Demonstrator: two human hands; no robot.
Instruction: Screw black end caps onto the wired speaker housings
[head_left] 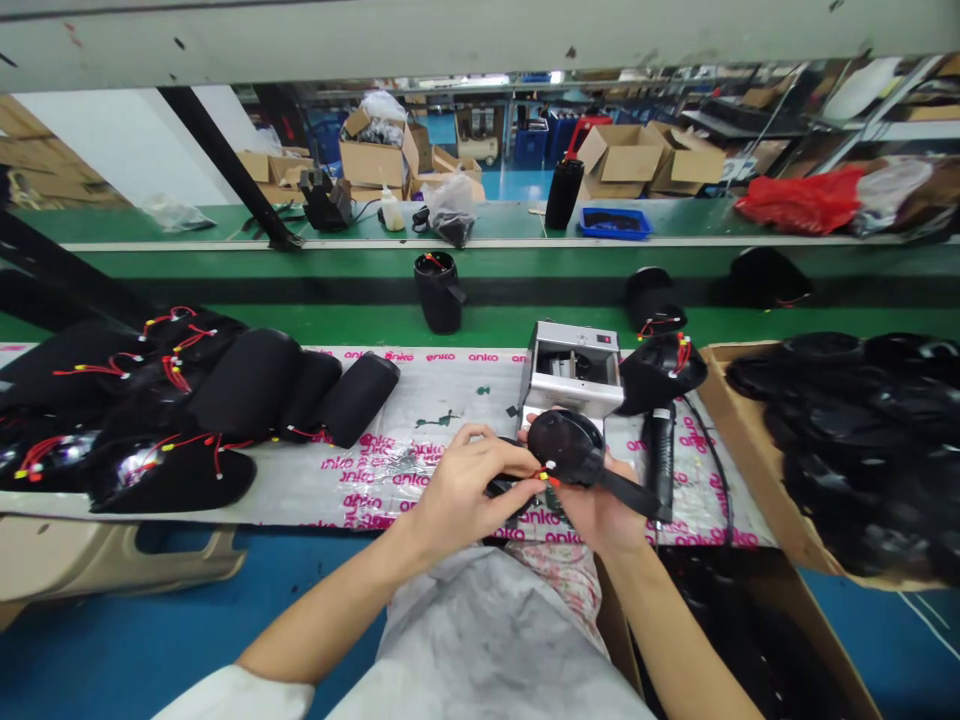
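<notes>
My right hand (pixel 609 508) holds a round black cap (pixel 564 442) with a black strap (pixel 628 492) trailing from it to the right. At the cap's lower left edge, my left hand (pixel 476 482) pinches thin red and yellow wires (pixel 547 474) with small light connectors between thumb and forefinger. Another dark piece (pixel 501 484) shows partly behind the left fingers, and its kind is hidden. Just beyond the hands stands a silver machine (pixel 576 362) with an open front. A black electric screwdriver (pixel 660 462) lies to the right of my right hand.
Black cylindrical speaker housings (pixel 247 385) with red and yellow wires are heaped on the left. On the right, a cardboard box (pixel 739 435) holds several black parts. One housing (pixel 438 292) stands upright on the green belt. A beige stool (pixel 75 555) is at lower left.
</notes>
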